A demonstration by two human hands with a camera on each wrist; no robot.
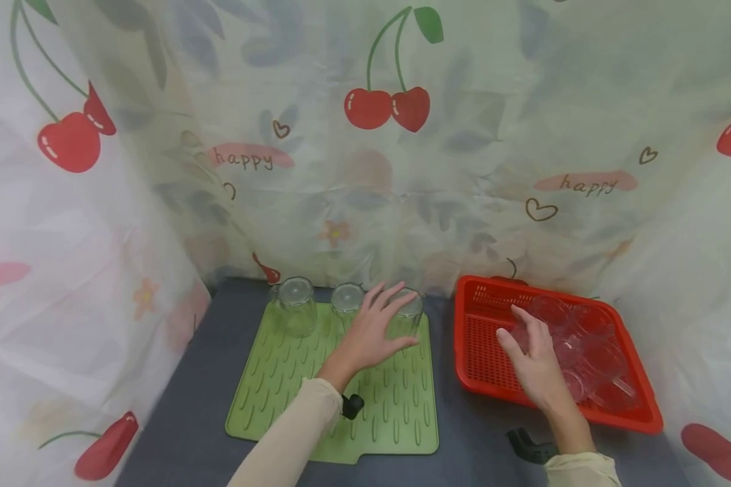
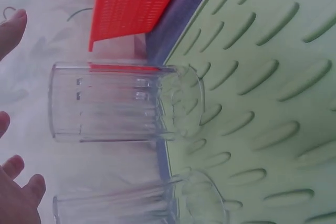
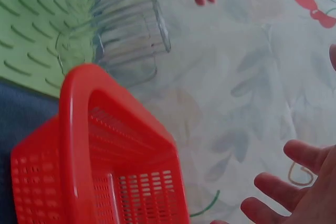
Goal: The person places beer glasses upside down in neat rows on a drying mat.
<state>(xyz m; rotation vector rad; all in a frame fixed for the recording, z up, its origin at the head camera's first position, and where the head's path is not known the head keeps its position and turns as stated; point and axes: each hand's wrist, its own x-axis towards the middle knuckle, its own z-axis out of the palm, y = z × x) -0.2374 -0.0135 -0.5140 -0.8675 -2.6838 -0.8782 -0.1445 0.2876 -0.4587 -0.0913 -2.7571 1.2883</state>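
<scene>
Three clear glass mugs stand upside down along the back of a green ridged mat (image 1: 335,379): a left mug (image 1: 298,314), a middle mug (image 1: 344,297) and a right mug (image 1: 409,318). My left hand (image 1: 374,331) hovers over the mat, fingers spread, partly covering the middle and right mugs. The left wrist view shows a gap between those fingers and the nearest mug (image 2: 115,103). Over the red basket (image 1: 484,389) is my right hand (image 1: 536,358), its fingers apart and holding nothing. Several clear mugs (image 1: 603,355) lie in the basket's right part.
A dark grey table (image 1: 189,406) lies beneath the mat and basket. Behind and on both sides hangs a cherry-printed curtain (image 1: 390,189). Black straps or mounts show near both wrists, one a black piece (image 1: 526,446) below the basket.
</scene>
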